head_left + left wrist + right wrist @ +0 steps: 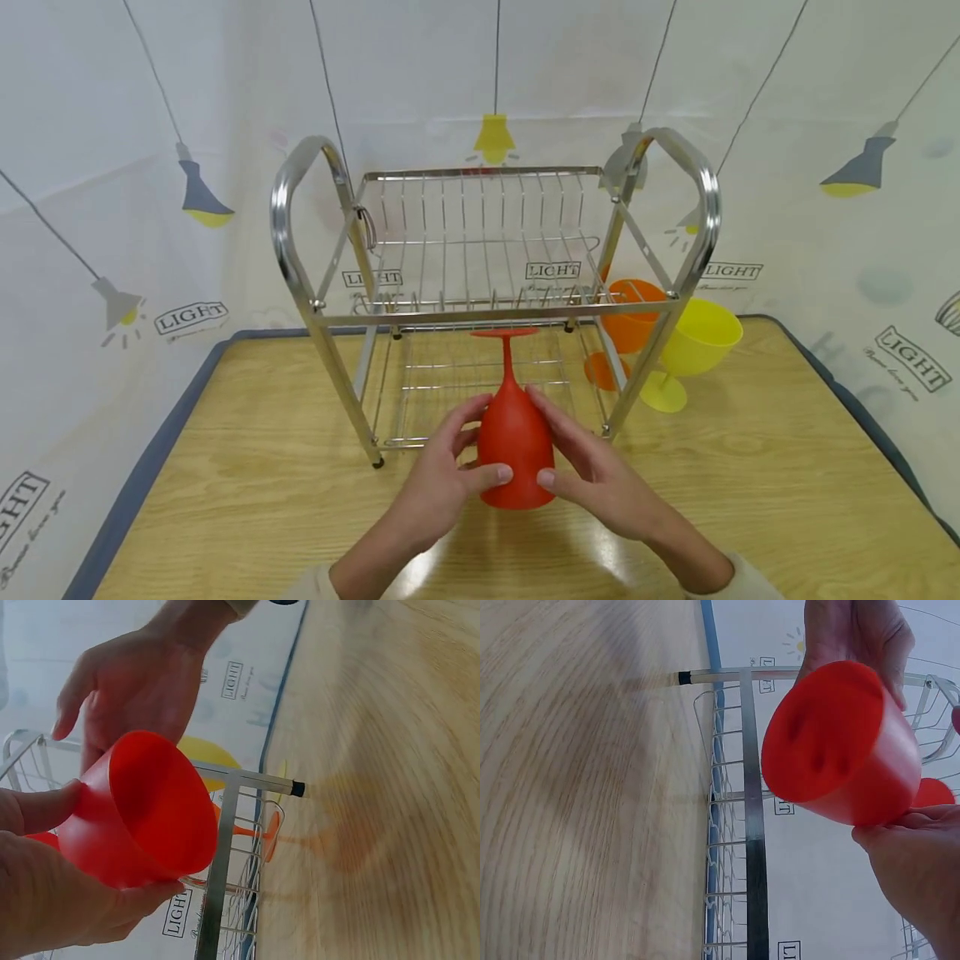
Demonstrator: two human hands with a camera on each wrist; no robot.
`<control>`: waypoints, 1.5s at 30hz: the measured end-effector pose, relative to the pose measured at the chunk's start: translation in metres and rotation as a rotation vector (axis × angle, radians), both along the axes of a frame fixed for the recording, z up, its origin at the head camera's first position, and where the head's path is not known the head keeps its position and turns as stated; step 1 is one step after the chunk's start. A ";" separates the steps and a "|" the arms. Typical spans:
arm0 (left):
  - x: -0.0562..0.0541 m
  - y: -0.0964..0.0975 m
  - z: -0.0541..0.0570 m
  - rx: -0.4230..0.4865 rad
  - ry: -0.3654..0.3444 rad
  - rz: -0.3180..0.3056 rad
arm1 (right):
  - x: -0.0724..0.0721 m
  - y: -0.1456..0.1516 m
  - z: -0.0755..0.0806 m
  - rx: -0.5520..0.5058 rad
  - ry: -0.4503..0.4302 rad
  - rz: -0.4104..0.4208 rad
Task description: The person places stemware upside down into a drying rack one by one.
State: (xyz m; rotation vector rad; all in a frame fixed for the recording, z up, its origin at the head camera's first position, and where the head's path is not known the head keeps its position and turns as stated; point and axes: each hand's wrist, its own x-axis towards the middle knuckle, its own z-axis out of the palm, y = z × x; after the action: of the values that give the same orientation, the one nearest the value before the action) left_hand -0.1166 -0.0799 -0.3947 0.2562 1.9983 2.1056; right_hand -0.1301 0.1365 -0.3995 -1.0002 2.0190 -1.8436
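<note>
A red plastic goblet [516, 437] hangs upside down above the table, its foot up and its bowl's mouth facing down. My left hand [438, 487] holds the bowl from the left, thumb on the near side. On the opposite side my right hand [607, 483] grips it likewise, with the thumb near the rim. In both wrist views the open mouth of the red goblet [161, 806] shows it hollow, off the wood. Part of my left fingers is hidden behind the bowl in the head view.
A two-tier metal dish rack [480, 315] stands just beyond the goblet. Right of it, an orange goblet [630, 321] and a yellow goblet [701, 337] stand upright, the orange one partly behind the rack's post. A lamp-printed cloth [825, 275] surrounds the wooden table [247, 492].
</note>
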 end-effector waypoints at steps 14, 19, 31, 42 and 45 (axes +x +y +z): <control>0.011 0.014 -0.013 -0.479 0.665 0.141 | -0.003 -0.005 0.009 0.060 0.087 -0.144; 0.011 0.016 -0.016 -0.490 0.755 0.160 | -0.003 -0.007 0.009 0.097 0.143 -0.191; 0.012 0.013 -0.017 -0.446 0.741 0.143 | -0.003 -0.008 0.012 0.221 0.292 -0.272; 0.014 0.011 -0.016 -0.431 0.730 0.119 | -0.002 -0.004 0.015 0.249 0.285 -0.261; 0.014 0.006 -0.014 -0.436 0.781 0.133 | 0.000 -0.003 0.019 0.263 0.297 -0.269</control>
State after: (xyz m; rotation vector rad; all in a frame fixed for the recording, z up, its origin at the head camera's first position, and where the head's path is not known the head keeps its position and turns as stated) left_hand -0.1023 -0.0736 -0.4090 1.0047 2.9004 1.7006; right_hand -0.1305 0.1340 -0.3806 -1.0156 2.6037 -1.5580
